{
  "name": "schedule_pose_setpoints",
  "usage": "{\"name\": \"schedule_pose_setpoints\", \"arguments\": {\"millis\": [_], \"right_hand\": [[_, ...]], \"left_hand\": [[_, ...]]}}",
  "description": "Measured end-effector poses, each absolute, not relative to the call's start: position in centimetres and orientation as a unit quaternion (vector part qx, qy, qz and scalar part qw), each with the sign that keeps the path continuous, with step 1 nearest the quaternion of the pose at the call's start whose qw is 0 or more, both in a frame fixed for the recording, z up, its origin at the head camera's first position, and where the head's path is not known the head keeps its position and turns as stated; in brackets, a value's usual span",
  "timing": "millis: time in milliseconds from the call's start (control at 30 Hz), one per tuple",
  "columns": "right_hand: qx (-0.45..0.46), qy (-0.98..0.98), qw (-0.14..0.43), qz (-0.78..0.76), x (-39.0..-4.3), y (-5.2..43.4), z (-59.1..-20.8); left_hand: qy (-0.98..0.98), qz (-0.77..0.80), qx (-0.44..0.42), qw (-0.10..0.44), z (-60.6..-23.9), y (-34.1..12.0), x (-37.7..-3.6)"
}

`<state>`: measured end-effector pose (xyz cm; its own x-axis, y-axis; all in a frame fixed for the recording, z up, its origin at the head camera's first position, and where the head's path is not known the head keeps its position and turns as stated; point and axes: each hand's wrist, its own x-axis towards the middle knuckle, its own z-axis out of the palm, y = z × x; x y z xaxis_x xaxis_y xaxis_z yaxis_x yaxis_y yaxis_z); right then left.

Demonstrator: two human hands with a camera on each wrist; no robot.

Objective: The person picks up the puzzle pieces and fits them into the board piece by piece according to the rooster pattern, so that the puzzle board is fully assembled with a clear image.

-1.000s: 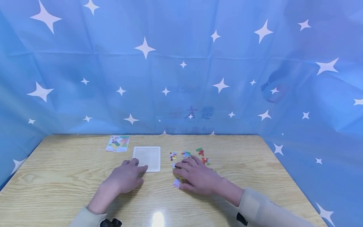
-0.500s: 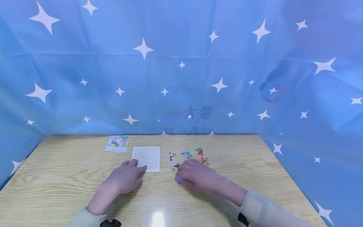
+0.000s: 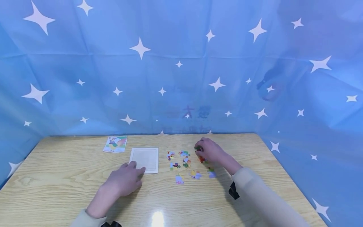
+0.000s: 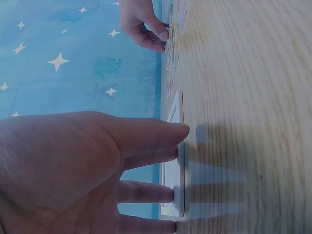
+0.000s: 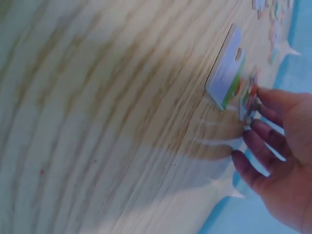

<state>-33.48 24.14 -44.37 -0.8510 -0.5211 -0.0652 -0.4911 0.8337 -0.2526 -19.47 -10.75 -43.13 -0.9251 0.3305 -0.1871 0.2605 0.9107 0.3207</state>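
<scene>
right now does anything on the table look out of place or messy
Nothing looks damaged or spilled. The puzzle pieces lie scattered loose on the wooden table, right of the empty white puzzle tray, none fitted in. The left hand rests its fingers on the tray's near edge; the right hand touches the far pieces. A picture card lies beyond.

Head view overlooks the table (image 3: 71, 176); blurred wrist views skim it, perhaps sideways.

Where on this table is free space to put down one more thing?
Bare wood lies along the near edge of the table and right of the right hand. It is crowded between the white tray and that hand, where puzzle pieces are scattered.
</scene>
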Motion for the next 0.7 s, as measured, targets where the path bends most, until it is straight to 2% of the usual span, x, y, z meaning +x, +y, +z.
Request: {"name": "schedule_pose_setpoints", "arguments": {"millis": [233,367,500,700], "right_hand": [[-0.248,0.96,0.056,-0.118,-32.0,25.1,-43.5],[-0.224,0.962,0.095,-0.125,-30.4,25.8,-42.8],[-0.264,0.944,0.135,-0.142,-29.3,26.4,-42.8],[-0.319,0.931,0.117,-0.136,-28.6,26.7,-42.8]], "left_hand": [[0.968,0.15,0.156,0.127,-43.1,-10.7,-19.6],[0.967,0.151,0.16,0.128,-43.0,-10.7,-19.6],[0.968,0.149,0.158,0.123,-43.1,-10.7,-19.6],[0.968,0.152,0.156,0.121,-43.3,-10.8,-19.6]]}}
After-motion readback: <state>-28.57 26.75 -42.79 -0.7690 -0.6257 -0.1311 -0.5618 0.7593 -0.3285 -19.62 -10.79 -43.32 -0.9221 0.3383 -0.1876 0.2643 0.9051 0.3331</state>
